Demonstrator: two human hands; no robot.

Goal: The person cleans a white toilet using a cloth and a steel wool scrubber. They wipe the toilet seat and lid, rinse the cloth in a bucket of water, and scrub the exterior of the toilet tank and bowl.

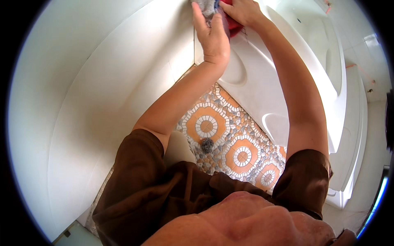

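A bundled cloth (236,30) in red and grey, with loose threads at its lower edge, is at the top of the head view, partly cut off by the frame. My right hand (243,13) grips its red part from the right. Just left of it, my left hand (214,40) holds the grey part between thumb and fingers. Whether this is one cloth or two, I cannot tell. Both arms reach forward over the corner where the white wall (147,61) meets the white bathtub's side panel (246,89).
The bathtub's rim (334,107) curves down the right side. A dark scouring pad (207,145), perhaps steel wool, lies on the patterned pebble-and-flower tile floor (237,123). Wall fittings (370,91) show at the far right. A glassy panel (74,235) stands at the lower left.
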